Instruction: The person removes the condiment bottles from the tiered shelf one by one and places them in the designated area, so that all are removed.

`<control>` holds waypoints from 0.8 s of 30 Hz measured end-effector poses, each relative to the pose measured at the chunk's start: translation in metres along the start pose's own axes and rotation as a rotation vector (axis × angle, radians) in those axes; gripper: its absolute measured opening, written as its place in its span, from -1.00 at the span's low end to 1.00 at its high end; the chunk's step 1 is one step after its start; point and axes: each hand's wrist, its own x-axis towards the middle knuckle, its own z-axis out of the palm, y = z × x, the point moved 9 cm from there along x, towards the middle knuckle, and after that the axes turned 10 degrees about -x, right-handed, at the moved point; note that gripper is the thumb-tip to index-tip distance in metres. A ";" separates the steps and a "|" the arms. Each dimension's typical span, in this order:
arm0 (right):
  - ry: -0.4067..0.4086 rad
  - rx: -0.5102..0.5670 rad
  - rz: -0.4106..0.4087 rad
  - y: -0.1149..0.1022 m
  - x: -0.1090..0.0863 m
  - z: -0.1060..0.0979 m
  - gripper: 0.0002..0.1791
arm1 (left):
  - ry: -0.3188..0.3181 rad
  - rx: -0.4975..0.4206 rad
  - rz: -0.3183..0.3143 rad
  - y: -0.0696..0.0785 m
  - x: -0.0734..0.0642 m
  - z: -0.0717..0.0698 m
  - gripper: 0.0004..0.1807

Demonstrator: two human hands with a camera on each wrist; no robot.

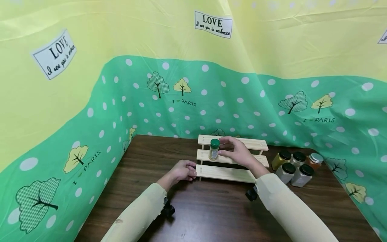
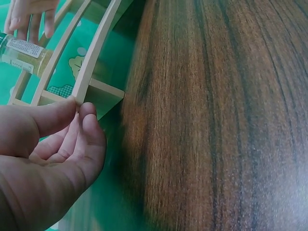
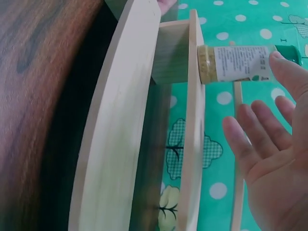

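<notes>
A three-tier wooden rack stands at the back of the dark wood table. On its middle tier, near the left end, a spice jar with a green cap stands upright. My right hand is just right of the jar, thumb and fingers spread; in the right wrist view the thumb overlaps the jar's cap end, and whether it touches cannot be told. My left hand pinches the left end of the lowest tier between thumb and fingers, seen closely in the left wrist view.
Several jars stand together right of the rack, among them a black-lidded jar and a silver-lidded jar. A green and yellow patterned cloth hangs behind and along both sides of the table.
</notes>
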 end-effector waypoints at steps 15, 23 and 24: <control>0.020 -0.010 -0.030 -0.005 0.008 0.012 -0.47 | 0.004 0.007 0.006 0.004 0.001 -0.001 -0.47; 0.012 -0.006 0.004 -0.004 0.009 0.016 -0.53 | 0.008 0.007 -0.005 0.001 0.001 -0.001 -0.48; 0.010 -0.005 0.010 -0.004 0.009 0.017 -0.53 | 0.009 0.006 -0.008 0.001 0.001 -0.001 -0.48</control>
